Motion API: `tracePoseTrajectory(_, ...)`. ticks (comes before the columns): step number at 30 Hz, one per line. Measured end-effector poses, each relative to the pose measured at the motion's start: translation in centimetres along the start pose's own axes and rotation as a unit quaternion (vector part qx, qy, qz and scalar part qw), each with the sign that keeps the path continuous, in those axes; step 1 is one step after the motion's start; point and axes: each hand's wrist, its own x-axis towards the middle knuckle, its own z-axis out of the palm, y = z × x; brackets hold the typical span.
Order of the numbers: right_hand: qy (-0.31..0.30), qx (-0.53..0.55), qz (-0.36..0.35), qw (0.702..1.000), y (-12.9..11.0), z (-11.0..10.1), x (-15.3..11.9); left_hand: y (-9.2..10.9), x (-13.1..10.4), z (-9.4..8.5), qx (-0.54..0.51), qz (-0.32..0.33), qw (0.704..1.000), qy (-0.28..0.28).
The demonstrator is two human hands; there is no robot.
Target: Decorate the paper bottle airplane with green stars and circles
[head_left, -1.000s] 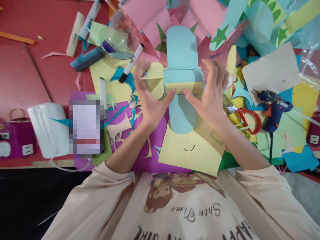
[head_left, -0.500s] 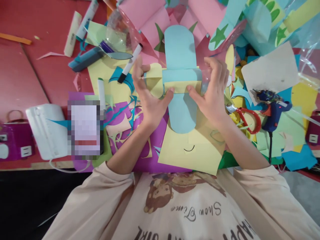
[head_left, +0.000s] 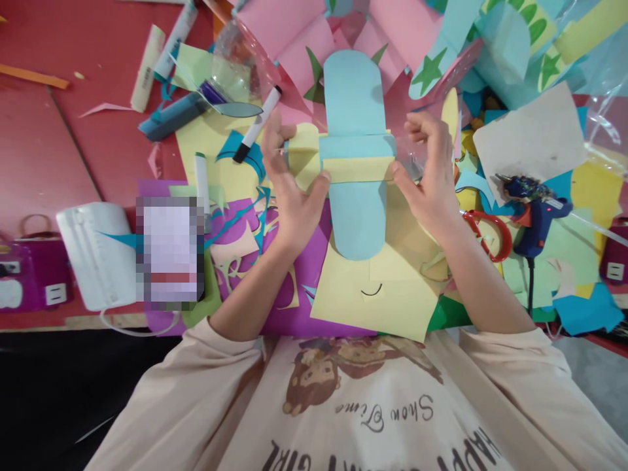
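Note:
A light-blue paper cutout [head_left: 357, 222] with rounded ends and a wider band across its middle lies upright before me. A narrow yellow paper strip [head_left: 360, 170] runs across it, just below that band. The thumb of my left hand [head_left: 297, 196] rests at the strip's left end, its other fingers loosely curled beside a small yellow rounded piece [head_left: 303, 154]. At the strip's right end is the thumb tip of my right hand [head_left: 432, 180], with the fingers raised and bent. Both hands are open around the cutout. Beneath it lies a yellow sheet [head_left: 343, 307] bearing a small curved black line.
Red-handled scissors [head_left: 498, 239] and a blue glue gun [head_left: 537, 226] lie to the right. Leftward are a marker [head_left: 256, 124], a phone with a blurred screen [head_left: 170, 242] and a white device [head_left: 98, 255]. Pink paper rolls [head_left: 284, 33] and paper scraps stand or lie around.
My thumbs have moved outward from on top of the yellow strip to its two ends. My right hand has shifted slightly right. The blue cutout has stayed nearly in place.

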Motion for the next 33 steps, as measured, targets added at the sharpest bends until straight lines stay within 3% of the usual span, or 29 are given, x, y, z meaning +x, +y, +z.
tracePoseTrajectory(4,-0.016,0.046,-0.015,0.999,0.4,-1.4,0.0,0.6,0.0,0.0,-0.023,-0.034,0.999,-0.003)
tracePoseTrajectory(7,-0.055,0.003,-0.033,0.998,0.7,-2.7,-0.1,1.3,0.4,-0.9,-0.046,-0.09,0.995,-0.015)
tracePoseTrajectory(9,-0.084,-0.045,-0.039,0.995,1.1,-3.1,-0.3,1.3,1.0,-2.4,-0.029,-0.098,0.995,-0.019)
tracePoseTrajectory(11,-0.096,-0.078,-0.038,0.992,1.7,-3.0,-0.5,0.7,1.6,-4.5,-0.03,-0.061,0.998,0.005)
tracePoseTrajectory(13,-0.088,-0.099,-0.033,0.991,2.4,-2.7,-0.7,-0.3,2.4,-7.1,0.048,-0.112,0.993,-0.005)
tracePoseTrajectory(15,-0.077,-0.107,-0.036,0.991,3.0,-2.4,-0.7,-1.2,3.0,-9.6,0.212,-0.149,0.963,-0.074)
tracePoseTrajectory(18,-0.06,-0.095,-0.033,0.993,3.8,-2.3,-0.7,-1.9,3.3,-12.2,0.391,-0.21,0.884,-0.147)
tracePoseTrajectory(21,-0.041,-0.082,-0.025,0.996,4.3,-2.4,-0.4,-2.5,3.1,-12.8,0.409,-0.223,0.867,-0.175)
tracePoseTrajectory(23,-0.03,-0.083,-0.023,0.996,4.4,-2.4,-0.3,-3.3,3.1,-12.5,0.413,-0.232,0.87,-0.136)
tracePoseTrajectory(27,-0.023,-0.088,-0.031,0.995,3.6,-2.9,-0.6,-4.2,4.3,-12.1,0.383,-0.244,0.882,-0.126)
tracePoseTrajectory(29,0.003,-0.085,-0.024,0.996,2.7,-3.3,-1.3,-3.5,5.2,-12.1,0.321,-0.252,0.908,-0.096)
tracePoseTrajectory(31,0.043,-0.058,-0.019,0.997,1.6,-3.5,-2.3,-1.9,5.9,-11.8,0.168,-0.248,0.951,-0.073)
tracePoseTrajectory(33,0.08,0.013,0.011,0.997,0.4,-3.3,-3.3,0.1,6.0,-11.0,-0.023,-0.244,0.963,-0.11)
